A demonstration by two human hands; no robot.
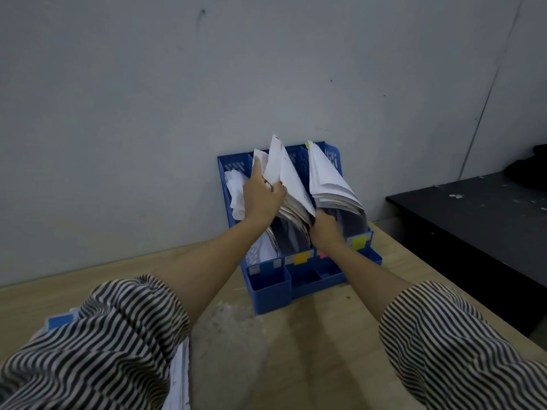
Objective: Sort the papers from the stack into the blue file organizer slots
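We see a blue file organizer (268,287) standing at the far edge of a pale wooden worktop (296,350), against a grey wall (148,99). Its upright slots hold white papers (325,179), with coloured labels (301,257) on the front lip. Our left hand (262,193) pinches a few sheets (273,161) in a middle slot, fingers curled around them. Our right hand (325,229) reaches between the packed papers beside it; we cannot tell how its grip is set. The paper stack (180,377) lies at the near left edge, under our striped sleeve (97,344)
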